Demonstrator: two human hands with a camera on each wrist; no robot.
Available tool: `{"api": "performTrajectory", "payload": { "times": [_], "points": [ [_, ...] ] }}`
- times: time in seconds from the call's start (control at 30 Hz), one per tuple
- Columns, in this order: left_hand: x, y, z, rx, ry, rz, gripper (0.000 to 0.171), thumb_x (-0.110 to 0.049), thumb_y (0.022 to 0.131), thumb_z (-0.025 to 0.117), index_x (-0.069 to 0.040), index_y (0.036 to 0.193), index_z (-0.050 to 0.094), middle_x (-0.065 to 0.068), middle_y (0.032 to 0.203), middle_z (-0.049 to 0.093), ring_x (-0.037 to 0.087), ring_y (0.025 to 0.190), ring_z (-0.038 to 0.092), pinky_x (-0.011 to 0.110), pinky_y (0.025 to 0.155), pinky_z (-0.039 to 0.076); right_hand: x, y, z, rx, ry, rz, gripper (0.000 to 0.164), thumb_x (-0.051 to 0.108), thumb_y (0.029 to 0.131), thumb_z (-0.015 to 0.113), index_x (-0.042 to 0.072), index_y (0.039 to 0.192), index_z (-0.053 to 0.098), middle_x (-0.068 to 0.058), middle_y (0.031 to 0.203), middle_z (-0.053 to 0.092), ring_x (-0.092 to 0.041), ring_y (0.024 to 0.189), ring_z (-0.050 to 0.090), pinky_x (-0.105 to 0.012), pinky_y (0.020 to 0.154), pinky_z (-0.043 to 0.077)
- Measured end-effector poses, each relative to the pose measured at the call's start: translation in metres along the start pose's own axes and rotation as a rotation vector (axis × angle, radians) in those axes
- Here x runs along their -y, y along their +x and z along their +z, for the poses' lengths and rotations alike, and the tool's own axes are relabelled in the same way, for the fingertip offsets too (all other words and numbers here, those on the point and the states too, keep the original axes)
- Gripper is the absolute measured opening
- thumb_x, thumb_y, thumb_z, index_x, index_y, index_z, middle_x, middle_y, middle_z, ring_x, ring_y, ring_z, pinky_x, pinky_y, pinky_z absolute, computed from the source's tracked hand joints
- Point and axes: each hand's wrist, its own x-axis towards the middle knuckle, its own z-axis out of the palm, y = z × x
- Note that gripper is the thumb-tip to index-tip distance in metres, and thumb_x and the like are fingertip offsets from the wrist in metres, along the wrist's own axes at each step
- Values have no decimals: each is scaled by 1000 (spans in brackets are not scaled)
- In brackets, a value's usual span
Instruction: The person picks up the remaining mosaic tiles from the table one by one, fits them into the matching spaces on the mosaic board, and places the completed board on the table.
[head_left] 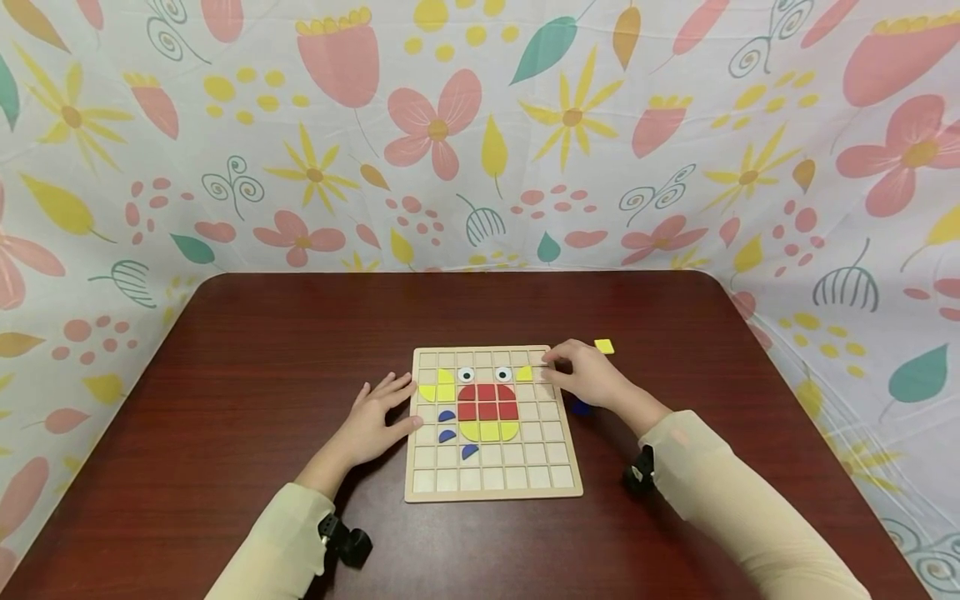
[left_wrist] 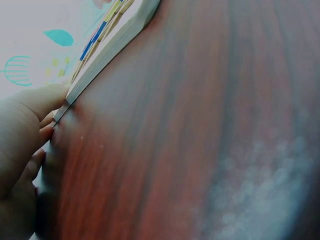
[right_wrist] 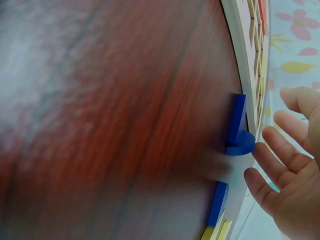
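Wooden board (head_left: 495,498) lies flat on the table (head_left: 315,333) between my hands. My left hand (head_left: 372,427) touches its left edge with fingers loose and spread, gripping nothing. By the upper right edge, my right hand (head_left: 588,375) is relaxed, fingers slightly bent, nothing visible between them. Red tiles (head_left: 487,402) sit mid-board; blue blocks (right_wrist: 218,204) lie on the table near that right hand.
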Motion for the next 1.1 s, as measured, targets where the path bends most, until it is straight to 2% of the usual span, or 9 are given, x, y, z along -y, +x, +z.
{"api": "performTrajectory", "payload": {
  "times": [0.73,1.1],
  "points": [
    [1,1,-1,-13,-3,6,61,-32,88,67,-8,140,46,10,150,37,34,144,22,64,112,6,-23,-11,-13,-56,-5,78,32,28,91,63,8,115,66,-12,114,66,-31,108,61,-49,90,49],
    [1,-1,1,6,-9,7,63,-34,88,66,-8,142,45,10,151,36,33,144,21,64,113,4,-39,-18,-21,-77,1,132,36,29,94,58,5,120,63,-19,125,58,-37,113,55,-53,90,47]
  ]
}}
